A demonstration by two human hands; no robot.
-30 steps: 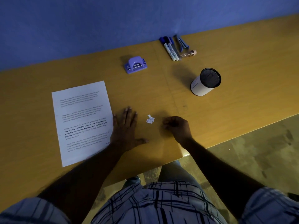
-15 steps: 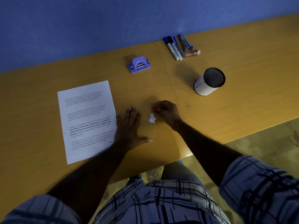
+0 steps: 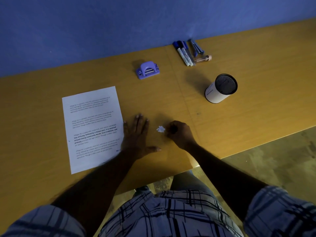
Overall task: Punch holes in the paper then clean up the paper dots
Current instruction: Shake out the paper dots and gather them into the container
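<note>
A small heap of white paper dots (image 3: 160, 129) lies on the wooden table (image 3: 239, 117), between my two hands. My left hand (image 3: 137, 136) rests flat on the table, fingers spread, just left of the dots and touching the right edge of the printed paper sheet (image 3: 92, 127). My right hand (image 3: 179, 134) sits just right of the dots with its fingers curled in against the table, nothing visibly held. The purple hole punch (image 3: 148, 70) stands farther back, away from both hands.
A white cylindrical holder with a black mesh top (image 3: 220, 88) stands at the right. Several markers and pens (image 3: 189, 52) lie near the blue wall. The table's front edge runs close to my body, with floor visible at the lower right.
My right hand moved from the right side up behind the dots, then came to rest beside them. The dots have been gathered into a tighter heap. My left hand stayed flat.
</note>
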